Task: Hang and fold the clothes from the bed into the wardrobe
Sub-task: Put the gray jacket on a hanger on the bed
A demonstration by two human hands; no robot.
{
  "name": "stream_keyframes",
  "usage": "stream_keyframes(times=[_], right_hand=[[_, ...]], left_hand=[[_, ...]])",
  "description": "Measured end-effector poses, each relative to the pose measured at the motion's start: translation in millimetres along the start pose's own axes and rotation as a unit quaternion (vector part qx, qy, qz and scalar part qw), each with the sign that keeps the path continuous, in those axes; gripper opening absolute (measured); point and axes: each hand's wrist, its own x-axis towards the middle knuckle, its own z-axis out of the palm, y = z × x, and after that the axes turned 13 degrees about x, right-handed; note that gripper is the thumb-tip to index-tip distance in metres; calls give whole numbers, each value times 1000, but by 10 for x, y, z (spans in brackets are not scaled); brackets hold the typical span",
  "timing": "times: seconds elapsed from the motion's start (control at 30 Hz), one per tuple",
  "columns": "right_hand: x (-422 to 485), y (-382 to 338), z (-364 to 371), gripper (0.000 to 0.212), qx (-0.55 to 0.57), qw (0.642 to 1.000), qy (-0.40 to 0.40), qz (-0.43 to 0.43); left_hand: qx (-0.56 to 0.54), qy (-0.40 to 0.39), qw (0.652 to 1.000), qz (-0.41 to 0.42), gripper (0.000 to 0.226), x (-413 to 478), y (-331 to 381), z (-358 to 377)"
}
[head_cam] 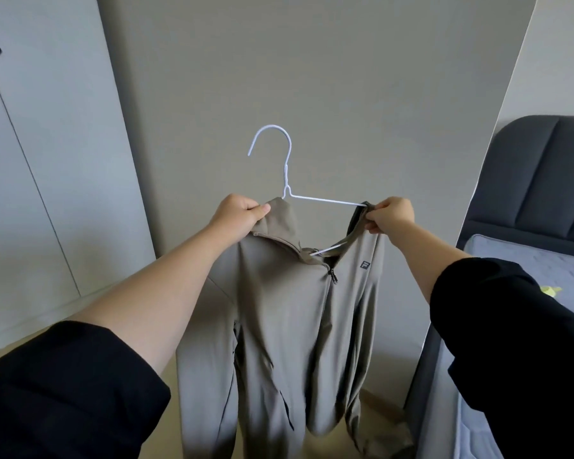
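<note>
**Two hands seating a jacket on its hanger**

Head view: both arms are held out at chest height. The left hand [242, 212] has its fingers [259, 210] curled and pinching the collar of the taupe jacket [295, 326], whose body and sleeves hang straight down below both sets of fingers. The right hand [393, 213] pinches the other shoulder, where the bare wire arm of the white hanger [287, 173] meets its fingertips. The hook stands up above and between the fingers.

The hanging step appears to be under way, with the shoulder at the right fingers not yet fully over the wire. Next that shoulder needs tugging over the wire end. One hand then shifts to the hook to carry it to the pale doors [30, 160] beyond the left fingers, probably the wardrobe. The bed [511, 260] lies beyond the right fingers.
</note>
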Motion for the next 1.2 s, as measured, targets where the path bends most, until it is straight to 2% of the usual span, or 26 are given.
stream_keyframes(times=[0.13,0.2,0.3,0.37,0.4,0.43,0.47,0.5,0.53,0.57,0.6,0.63,0.67,0.73,0.8,1.0,1.1,1.2], right_hand=[[-194,-237,248,28,76,995,-45,-38],[-346,-417,446,30,171,981,-88,-34],[-604,-701,643,32,399,904,-154,16],[-705,-792,637,32,458,857,-232,49],[-727,-795,601,31,432,857,-276,52],[-737,-779,554,27,364,880,-304,37],[-716,-742,506,21,253,920,-298,-12],[-676,-699,455,14,115,957,-248,-93],[-609,-642,402,7,-19,967,-170,-189],[-540,-591,352,12,-125,950,-89,-272],[-489,-554,308,18,-198,922,-47,-329],[-457,-534,267,21,-254,904,-55,-340],[-424,-496,231,23,-287,903,-95,-305],[-397,-399,175,40,-281,922,-198,-179],[-413,-308,136,42,-235,936,-231,-126],[-388,-168,160,29,-156,966,-131,-162],[-321,-159,86,33,-112,977,-77,-167],[-293,-131,17,34,-82,982,-41,-165]], left_hand=[[87,-59,994,27,52,-15,-30,32],[137,-75,987,37,53,-26,-32,107],[145,-48,988,20,53,-34,-55,202],[105,-15,994,-5,54,-44,-85,210],[72,5,997,-16,55,-43,-111,197],[36,24,999,-25,57,-43,-134,172],[3,38,999,-32,57,-41,-151,140],[-25,44,998,-32,57,-38,-158,105],[-43,40,998,-26,58,-38,-153,73],[-52,33,998,-16,58,-38,-136,50],[-56,30,998,-6,58,-35,-112,37],[-58,30,998,2,56,-26,-86,31],[-54,31,998,9,52,-17,-66,30],[-20,30,999,23,46,-2,-49,39],[55,19,998,30,47,-1,-56,71],[321,-8,946,52,39,-23,-132,30],[322,-5,947,2,36,-12,-310,-61],[259,-24,965,11,34,-13,-354,-38]])
